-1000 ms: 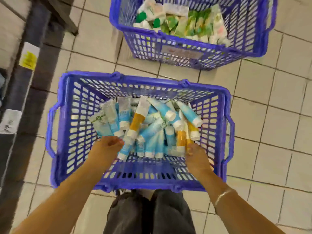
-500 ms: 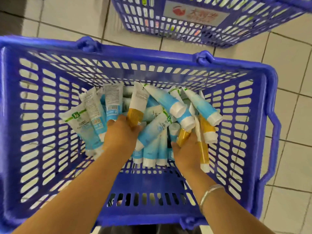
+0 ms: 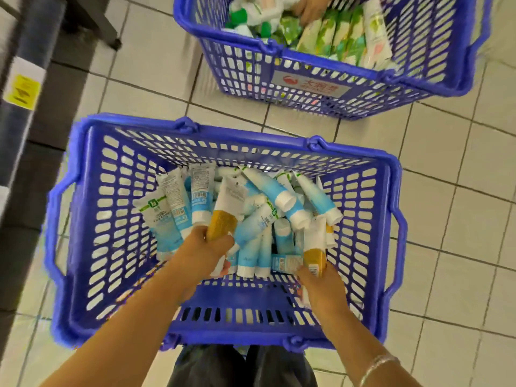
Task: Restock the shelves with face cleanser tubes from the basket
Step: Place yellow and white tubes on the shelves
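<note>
A blue plastic basket (image 3: 83, 224) stands on the tiled floor right in front of me. It holds several face cleanser tubes, mostly light blue and white (image 3: 268, 188), with a few yellow and white ones. My left hand (image 3: 203, 252) is inside the basket, shut on a yellow and white tube (image 3: 224, 216) that points away from me. My right hand (image 3: 321, 289) is at the basket's near right, shut on another yellow and white tube (image 3: 315, 252).
A second blue basket (image 3: 312, 88) with green and white packs stands further away, and another person's hand (image 3: 310, 8) reaches into it. A dark shelf edge (image 3: 25, 88) with a yellow price label runs along the left. White floor tiles (image 3: 460, 219) lie to the right.
My head has pulled back, so both baskets show again. Both hands have closed on yellow tubes and lifted them slightly out of the pile. A hand has appeared in the far basket.
</note>
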Action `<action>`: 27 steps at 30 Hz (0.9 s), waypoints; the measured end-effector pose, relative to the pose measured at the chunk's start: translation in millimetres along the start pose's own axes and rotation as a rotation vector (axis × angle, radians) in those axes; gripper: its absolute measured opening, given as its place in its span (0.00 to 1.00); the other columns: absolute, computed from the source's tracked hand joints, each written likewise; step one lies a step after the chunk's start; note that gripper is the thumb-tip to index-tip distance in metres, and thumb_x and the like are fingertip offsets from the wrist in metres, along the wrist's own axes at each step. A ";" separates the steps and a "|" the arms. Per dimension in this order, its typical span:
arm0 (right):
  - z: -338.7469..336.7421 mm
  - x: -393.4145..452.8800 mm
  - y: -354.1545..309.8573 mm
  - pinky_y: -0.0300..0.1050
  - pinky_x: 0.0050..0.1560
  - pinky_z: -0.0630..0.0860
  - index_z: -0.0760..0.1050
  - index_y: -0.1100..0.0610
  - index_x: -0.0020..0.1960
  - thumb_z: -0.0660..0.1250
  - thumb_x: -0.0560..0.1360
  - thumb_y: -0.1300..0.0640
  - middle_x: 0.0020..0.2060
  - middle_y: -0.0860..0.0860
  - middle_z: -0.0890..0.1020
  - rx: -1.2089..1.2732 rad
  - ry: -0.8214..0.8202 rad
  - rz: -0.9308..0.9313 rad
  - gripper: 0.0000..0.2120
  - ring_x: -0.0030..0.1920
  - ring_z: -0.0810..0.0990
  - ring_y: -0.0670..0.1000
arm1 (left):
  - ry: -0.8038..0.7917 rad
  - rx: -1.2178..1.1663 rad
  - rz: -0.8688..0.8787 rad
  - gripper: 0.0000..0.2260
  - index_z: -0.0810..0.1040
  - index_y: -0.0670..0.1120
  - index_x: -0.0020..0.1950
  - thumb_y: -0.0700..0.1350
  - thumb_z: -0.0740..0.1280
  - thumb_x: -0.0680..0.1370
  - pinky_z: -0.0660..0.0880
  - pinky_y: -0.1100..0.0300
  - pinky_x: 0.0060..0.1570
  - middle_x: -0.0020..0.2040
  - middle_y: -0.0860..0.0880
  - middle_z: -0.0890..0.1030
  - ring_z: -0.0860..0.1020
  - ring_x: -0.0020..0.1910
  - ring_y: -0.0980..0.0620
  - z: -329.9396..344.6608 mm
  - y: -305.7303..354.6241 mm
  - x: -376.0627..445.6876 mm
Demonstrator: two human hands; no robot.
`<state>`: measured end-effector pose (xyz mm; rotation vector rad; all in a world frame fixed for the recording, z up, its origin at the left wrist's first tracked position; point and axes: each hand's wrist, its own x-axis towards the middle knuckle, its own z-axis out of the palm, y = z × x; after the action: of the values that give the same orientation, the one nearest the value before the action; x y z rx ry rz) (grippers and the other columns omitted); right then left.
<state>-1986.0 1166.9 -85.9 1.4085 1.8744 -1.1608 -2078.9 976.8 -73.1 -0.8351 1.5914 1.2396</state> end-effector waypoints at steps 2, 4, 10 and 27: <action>-13.6 -25.9 -9.6 0.38 0.24 0.72 0.73 0.61 0.49 0.67 0.74 0.61 0.33 0.54 0.79 0.091 -0.023 -0.002 0.06 0.25 0.77 0.46 | 0.018 -0.119 0.007 0.03 0.71 0.47 0.46 0.43 0.66 0.76 0.74 0.63 0.25 0.36 0.44 0.74 0.75 0.24 0.54 -4.4 3.6 -26.3; -28.9 -54.7 -26.4 0.32 0.21 0.70 0.71 0.58 0.48 0.67 0.74 0.63 0.32 0.52 0.78 0.139 -0.028 -0.068 0.06 0.22 0.77 0.41 | 0.012 -0.243 0.020 0.02 0.73 0.46 0.45 0.43 0.66 0.77 0.75 0.63 0.25 0.36 0.45 0.74 0.75 0.23 0.55 -10.0 12.0 -59.1; -55.1 -151.7 -104.1 0.32 0.21 0.70 0.68 0.52 0.44 0.68 0.73 0.65 0.31 0.53 0.75 0.129 -0.179 -0.312 0.11 0.20 0.73 0.40 | -0.044 -0.473 0.148 0.03 0.74 0.44 0.50 0.41 0.65 0.77 0.73 0.62 0.28 0.34 0.51 0.82 0.75 0.23 0.54 -41.3 48.5 -176.6; -91.6 -459.7 -278.9 0.42 0.29 0.75 0.74 0.52 0.47 0.62 0.68 0.41 0.30 0.51 0.78 0.093 -0.833 -0.880 0.16 0.29 0.76 0.49 | 0.136 -1.120 0.608 0.22 0.84 0.45 0.40 0.62 0.60 0.69 0.70 0.63 0.21 0.32 0.45 0.79 0.73 0.23 0.52 -147.9 82.9 -486.9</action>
<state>-2091.6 991.7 419.7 -0.0415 1.7724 -1.8542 -2023.7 843.4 421.9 -1.1296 1.1896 2.6593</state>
